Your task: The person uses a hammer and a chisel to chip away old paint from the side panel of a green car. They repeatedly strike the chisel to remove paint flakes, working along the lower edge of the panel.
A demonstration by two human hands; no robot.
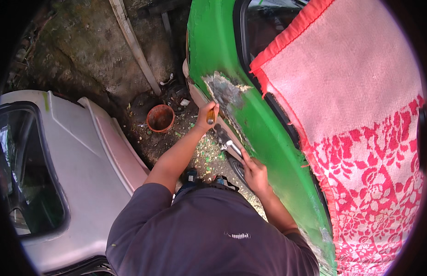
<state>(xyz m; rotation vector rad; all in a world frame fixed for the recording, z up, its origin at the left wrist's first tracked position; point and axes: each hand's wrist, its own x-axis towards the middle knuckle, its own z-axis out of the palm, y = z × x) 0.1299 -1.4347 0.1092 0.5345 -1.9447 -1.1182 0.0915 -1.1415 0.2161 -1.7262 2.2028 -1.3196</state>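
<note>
My left hand (207, 117) is closed around the amber handle of a tool (210, 116), probably a screwdriver or chisel, held against the edge of a green car body (265, 127). Its far end is hidden by the hand. In my right hand (255, 171) is a hammer (230, 143) with a shiny metal shaft and a dark head, held a little below the left hand. Just above the left hand, a patch of grey bare metal (227, 91) shows where paint and filler are broken away, with a ragged pale edge.
A pink and red floral towel (365, 103) drapes over the green car's window. Behind my left arm stands a silver-grey car (82, 138). On the ground are a reddish-brown bucket (160, 118) and scattered green and cream chips (210, 151). A long board (136, 46) leans against the wall.
</note>
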